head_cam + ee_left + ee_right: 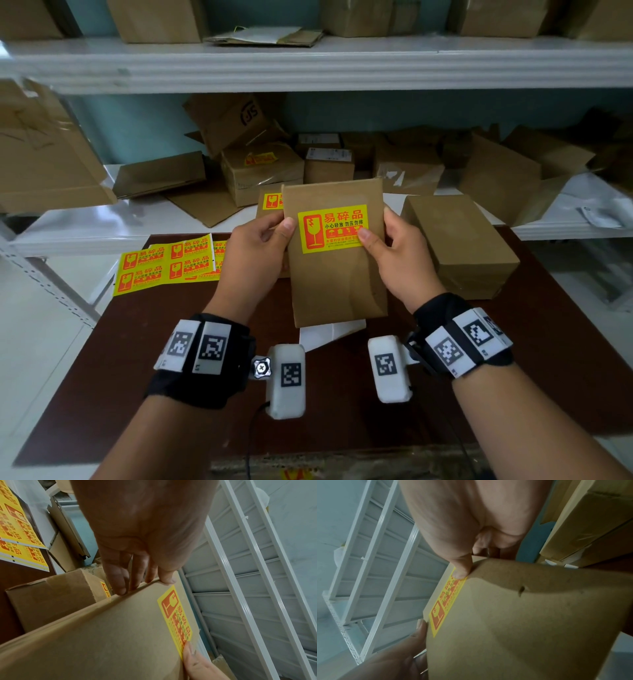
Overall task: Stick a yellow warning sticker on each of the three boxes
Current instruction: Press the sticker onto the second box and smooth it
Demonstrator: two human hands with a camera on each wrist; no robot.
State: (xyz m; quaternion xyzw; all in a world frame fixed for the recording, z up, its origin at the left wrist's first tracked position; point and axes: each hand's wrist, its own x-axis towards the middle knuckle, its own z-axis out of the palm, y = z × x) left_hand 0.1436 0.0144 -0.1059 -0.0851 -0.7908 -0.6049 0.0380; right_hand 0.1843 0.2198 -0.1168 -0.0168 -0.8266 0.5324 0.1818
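Observation:
I hold a flat brown cardboard box [337, 274] tilted up above the dark table, with a yellow warning sticker [331, 229] on its upper face. My left hand [260, 246] grips the box's left edge, thumb on top beside the sticker. My right hand [397, 253] grips the right edge, its thumb pressing the sticker's right end [458, 573]. Behind it lies a second box [269, 205] bearing a sticker; a plain brown box [462, 243] sits to the right. The sticker sheet [164, 263] lies at the left. The left wrist view shows the sticker [176, 616] on the held box [102, 642].
A white backing paper [329, 334] lies on the brown table [137, 342] under the held box. White metal shelves [308, 65] behind hold several cardboard boxes, one [262, 171] carrying a yellow sticker. Flattened cardboard lies on the lower shelf at left.

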